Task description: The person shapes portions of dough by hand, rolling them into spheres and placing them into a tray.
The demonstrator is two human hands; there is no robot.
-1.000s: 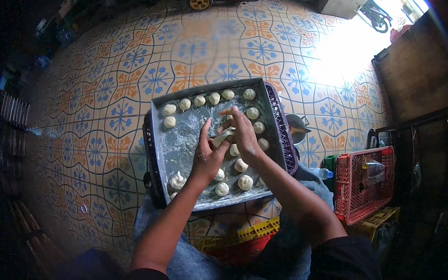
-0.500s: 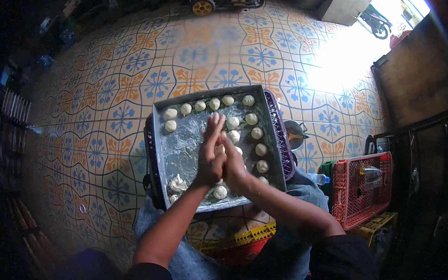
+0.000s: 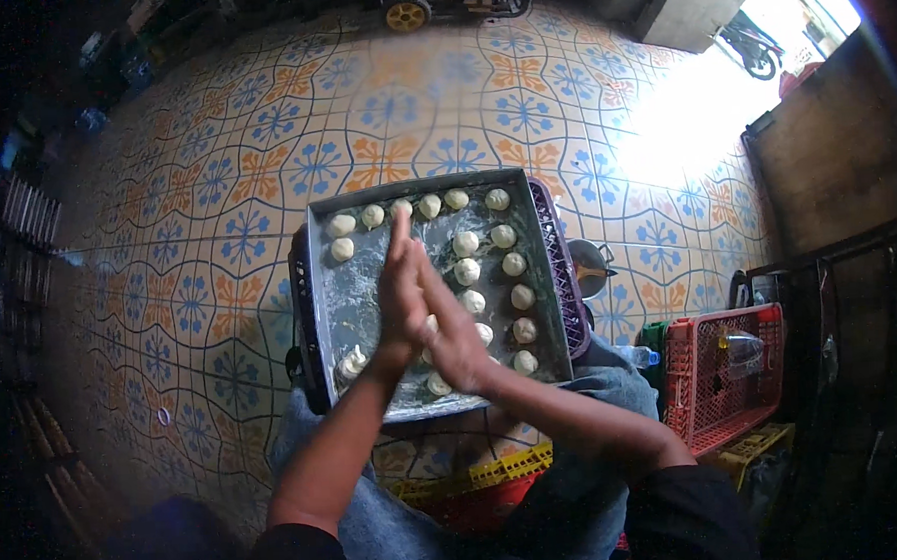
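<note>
My left hand [image 3: 400, 300] and my right hand [image 3: 451, 335] are pressed palm to palm above a square metal tray [image 3: 561, 340], fingers stretched out and pointing away from me. A bit of pale dough [image 3: 429, 324] shows between the heels of my hands; my palms hide most of it. Round dough balls stand in rows along the tray's far side, such as this dough ball [image 3: 456, 200], and down its right part, such as another dough ball [image 3: 522, 297]. A rough, uneven dough lump [image 3: 353, 362] lies in the near left corner. White flour smears the tray's bottom.
The tray rests on a dark purple plastic crate [image 3: 566, 285] before my knees. To the right are a metal pot [image 3: 590, 270], a red crate [image 3: 726, 408] holding a clear bottle [image 3: 740, 353], and a blue-capped bottle [image 3: 640, 357]. Yellow crate edges [image 3: 514, 465] show between my legs. Patterned tiles [image 3: 391, 107] cover the floor.
My joined hands have shifted slightly left and toward me, and slid against each other. The palms look flatter together, with less dough showing. The dough balls in the tray stay in place.
</note>
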